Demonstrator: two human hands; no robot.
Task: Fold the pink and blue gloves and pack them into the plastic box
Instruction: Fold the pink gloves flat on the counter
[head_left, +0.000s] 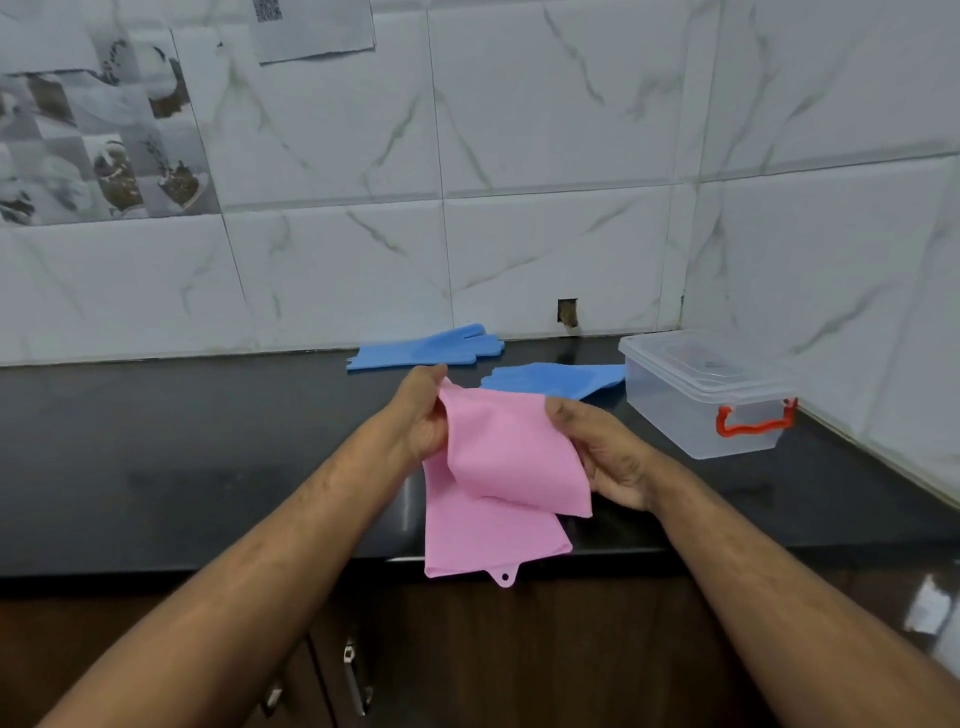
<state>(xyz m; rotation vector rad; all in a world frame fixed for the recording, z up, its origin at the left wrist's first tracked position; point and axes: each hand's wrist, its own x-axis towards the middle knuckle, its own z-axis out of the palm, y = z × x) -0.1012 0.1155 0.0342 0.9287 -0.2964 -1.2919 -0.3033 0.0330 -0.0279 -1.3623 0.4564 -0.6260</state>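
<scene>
Two hands hold the pink gloves (498, 467) above the near edge of the counter (182, 457). The left hand (423, 415) grips the upper left corner, fingers curled round the pink edge, thumb tip up by the top. The right hand (605, 452) pinches the right edge, thumb on the front face, the other fingers hidden behind the sheet. Pink material shows as two overlapping layers: an upper flap folded forward and a lower part hanging down past the counter edge, ending in a small tab (504, 577) with a hole. Whether this is one glove or two held together cannot be told; no pink fingers show, only the smooth cuff side.

Farther off, one blue glove (431, 345) lies flat against the foot of the tiled wall (545, 156), fingers pointing right. A second blue glove (561, 378) lies nearer and to the right, partly hidden behind the pink sheet and the right hand, its far right end just beside the box (675, 410); whether they touch is unclear. That clear plastic box sits at the far right in the corner, lid on, with a red clasp (756, 421) on its near end. Its contents are hard to make out through the lid.

Below the counter, dark cabinet doors (467, 665) with metal handles are cut off by the frame.
</scene>
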